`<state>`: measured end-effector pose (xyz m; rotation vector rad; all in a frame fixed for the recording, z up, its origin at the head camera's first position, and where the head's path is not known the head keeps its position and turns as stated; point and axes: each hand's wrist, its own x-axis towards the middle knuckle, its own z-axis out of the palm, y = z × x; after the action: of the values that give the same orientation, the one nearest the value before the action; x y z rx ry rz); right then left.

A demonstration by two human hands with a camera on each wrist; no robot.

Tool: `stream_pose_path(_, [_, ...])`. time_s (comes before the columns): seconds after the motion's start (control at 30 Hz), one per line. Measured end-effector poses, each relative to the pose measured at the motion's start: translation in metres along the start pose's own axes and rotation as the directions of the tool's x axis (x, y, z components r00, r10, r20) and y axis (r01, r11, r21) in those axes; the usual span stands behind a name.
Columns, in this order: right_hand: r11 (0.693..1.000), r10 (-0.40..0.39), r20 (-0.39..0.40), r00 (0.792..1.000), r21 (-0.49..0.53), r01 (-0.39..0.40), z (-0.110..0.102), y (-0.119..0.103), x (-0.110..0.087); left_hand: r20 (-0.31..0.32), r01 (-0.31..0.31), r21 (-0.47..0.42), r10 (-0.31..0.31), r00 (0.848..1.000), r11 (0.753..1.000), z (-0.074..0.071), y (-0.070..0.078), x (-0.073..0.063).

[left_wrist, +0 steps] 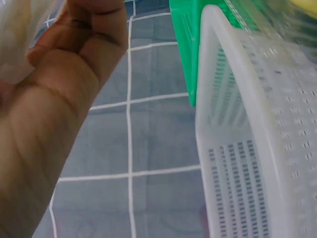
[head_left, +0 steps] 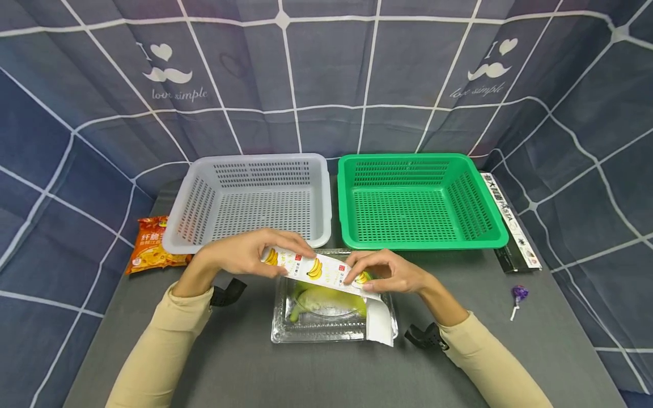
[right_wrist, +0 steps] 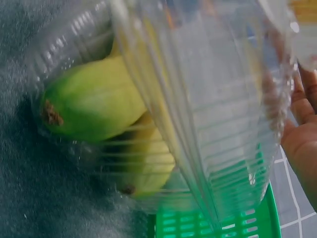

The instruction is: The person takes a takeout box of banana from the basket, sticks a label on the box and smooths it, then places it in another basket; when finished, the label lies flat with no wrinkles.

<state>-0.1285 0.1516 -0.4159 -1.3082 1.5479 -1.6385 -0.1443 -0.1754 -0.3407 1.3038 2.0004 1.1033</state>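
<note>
The container [head_left: 326, 335] looks glossy plastic, the strip [head_left: 329, 272] smooth paper, the backdrop [head_left: 331, 62] cloth.

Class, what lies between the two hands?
The head view shows a banana-printed white strip, pinched by the left hand and right hand, over a clear container.

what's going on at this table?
A person holds a paper strip printed with bananas, the left hand and right hand each pinching it. It is over a clear plastic box with yellow-green fruit inside; one end hangs down at the box's right side. Can't tell if it's stuck on. Behind stand a pale grey basket and a green basket, with a snack bag to the left and a lollipop to the right.
</note>
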Motion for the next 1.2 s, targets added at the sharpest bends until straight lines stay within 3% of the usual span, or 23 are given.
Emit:
stream_pose_path(0.23, [0.995, 0.023, -0.075, 0.997, -0.092, -0.030, -0.001, -0.001, 0.000, -0.079, 0.044, 0.034, -0.041, 0.996, 0.998, -0.002, -0.009, -0.004])
stream_pose_path(0.37, [0.993, 0.063, -0.148, 0.987, -0.094, -0.077, -0.001, -0.003, 0.001, -0.184, 0.090, 0.023, -0.084, 0.979, 0.996, -0.003, -0.011, -0.009])
stream_pose_path(0.5, [0.993, 0.076, -0.225, 0.971, -0.069, -0.094, -0.002, -0.005, 0.003, -0.331, 0.139, 0.052, -0.114, 0.937, 0.989, -0.003, -0.012, -0.014])
stream_pose_path(0.7, [0.995, 0.008, -0.318, 0.948, -0.088, -0.038, -0.005, -0.006, 0.004, -0.531, 0.210, 0.191, -0.079, 0.844, 0.959, 0.000, -0.011, -0.018])
stream_pose_path(0.8, [0.990, -0.012, -0.355, 0.935, -0.136, -0.039, -0.005, -0.005, 0.005, -0.574, 0.253, 0.272, -0.054, 0.817, 0.928, 0.004, -0.009, -0.015])
stream_pose_path(0.93, [0.985, -0.008, -0.373, 0.928, -0.162, -0.056, -0.004, -0.005, 0.007, -0.610, 0.267, 0.370, 0.015, 0.793, 0.890, 0.013, -0.004, -0.008])
stream_pose_path(1.03, [0.987, -0.002, -0.381, 0.925, -0.148, -0.059, -0.003, -0.006, 0.010, -0.599, 0.210, 0.396, 0.078, 0.797, 0.894, 0.023, 0.003, -0.001])
stream_pose_path(1.2, [0.991, -0.001, -0.403, 0.915, -0.122, -0.053, -0.002, -0.008, 0.013, -0.487, 0.033, 0.308, 0.128, 0.864, 0.951, 0.044, 0.012, 0.014])
